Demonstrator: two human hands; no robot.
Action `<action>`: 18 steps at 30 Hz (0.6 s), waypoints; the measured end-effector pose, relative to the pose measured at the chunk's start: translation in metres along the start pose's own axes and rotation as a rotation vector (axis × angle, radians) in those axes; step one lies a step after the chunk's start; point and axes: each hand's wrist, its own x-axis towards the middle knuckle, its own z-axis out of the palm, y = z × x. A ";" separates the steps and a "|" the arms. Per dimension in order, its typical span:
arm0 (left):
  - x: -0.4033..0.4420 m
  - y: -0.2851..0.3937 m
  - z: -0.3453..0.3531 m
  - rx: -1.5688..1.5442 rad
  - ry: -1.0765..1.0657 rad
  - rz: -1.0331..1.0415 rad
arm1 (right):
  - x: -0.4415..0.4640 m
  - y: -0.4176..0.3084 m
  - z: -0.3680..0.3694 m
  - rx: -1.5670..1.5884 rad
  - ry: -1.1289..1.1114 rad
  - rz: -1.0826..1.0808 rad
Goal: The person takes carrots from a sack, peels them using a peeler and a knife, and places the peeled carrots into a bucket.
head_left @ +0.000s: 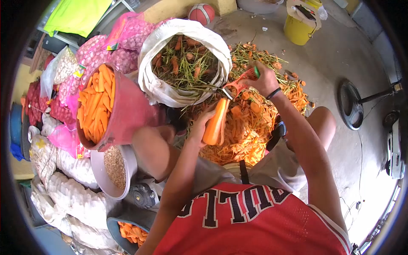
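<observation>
My left hand [199, 126] is closed around a thick, bright orange carrot [216, 122], held slanting with its upper end away from me. In my right hand [263, 80] is an orange peeler [239, 83], its metal blade at the upper end of the carrot. Whether the blade touches the carrot I cannot tell. Below both hands lies a large heap of carrot peelings [246, 136]. Just beyond them a white sack [146, 80] stands open, holding unpeeled carrots [175, 63] and green stems.
At left, a red bucket [129, 110] holds peeled carrots [97, 100]. Nearer me are a pale basin [131, 163] and a dark bucket [114, 225] with orange pieces. Pink net bags [91, 53] line the left side. A yellow bucket [296, 30] and round black base [350, 104] stand right.
</observation>
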 end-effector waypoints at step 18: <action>0.016 0.001 0.006 -0.221 -0.018 0.105 | -0.038 -0.046 0.019 0.047 -0.203 -0.344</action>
